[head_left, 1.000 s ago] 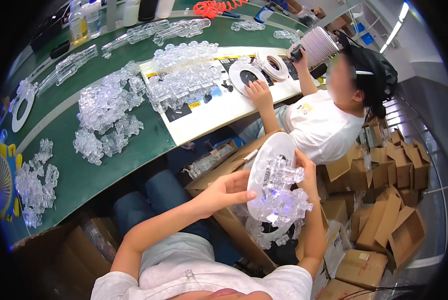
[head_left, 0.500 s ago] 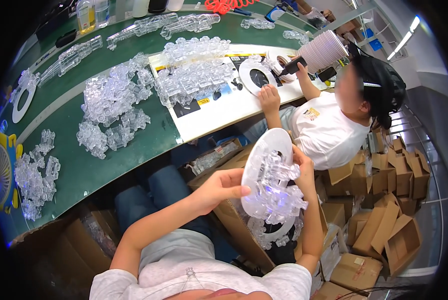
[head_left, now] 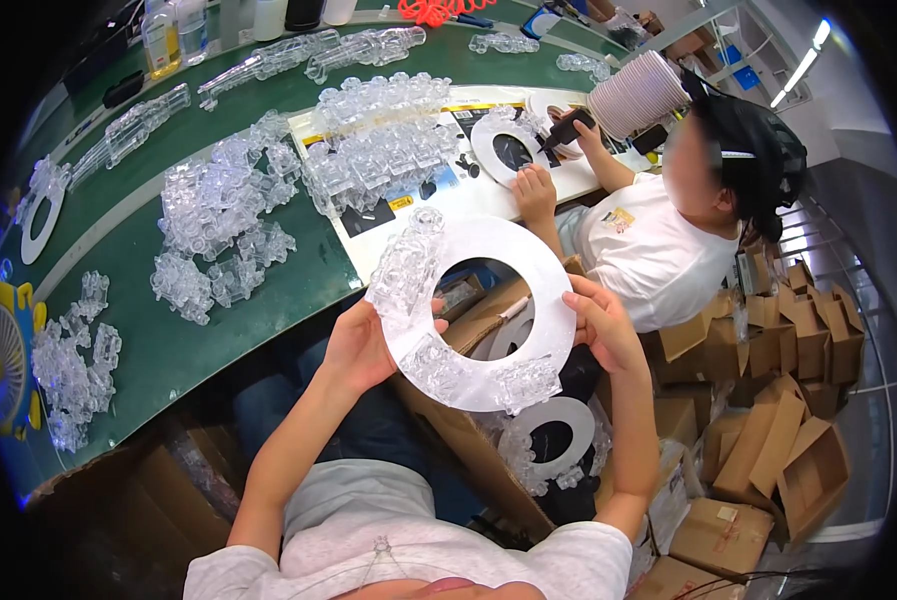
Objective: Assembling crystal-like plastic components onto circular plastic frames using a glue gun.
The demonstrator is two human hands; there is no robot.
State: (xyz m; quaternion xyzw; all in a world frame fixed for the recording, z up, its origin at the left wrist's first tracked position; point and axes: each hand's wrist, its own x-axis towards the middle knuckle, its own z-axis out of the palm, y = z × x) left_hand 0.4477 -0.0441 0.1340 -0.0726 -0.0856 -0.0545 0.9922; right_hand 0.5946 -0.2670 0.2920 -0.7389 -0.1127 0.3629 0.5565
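Between my hands is a flat white ring (head_left: 546, 262), its broad face turned toward me above an open cardboard box. Clear moulded plastic pieces (head_left: 408, 265) sit along its left and lower parts. My left hand (head_left: 360, 345) grips the left rim, with fingertips showing inside the centre hole. On the opposite side, my right hand (head_left: 605, 322) pinches the rim between thumb and fingers. Below, a similar white ring (head_left: 581, 422) lies in the box among clear plastic pieces.
Heaps of clear plastic parts (head_left: 213, 200) cover the green table (head_left: 128, 345). A co-worker (head_left: 633, 240) at the right holds a black dispenser (head_left: 568, 130) over another white ring (head_left: 483, 150). A small yellow-blue fan (head_left: 8, 360) stands far left. Cardboard boxes (head_left: 718, 540) fill the right floor.
The held ring has turned from tilted, nearly edge-on, to facing me, and has shifted left and up. My left hand has moved left with its rim. The ring in the box shows more fully.
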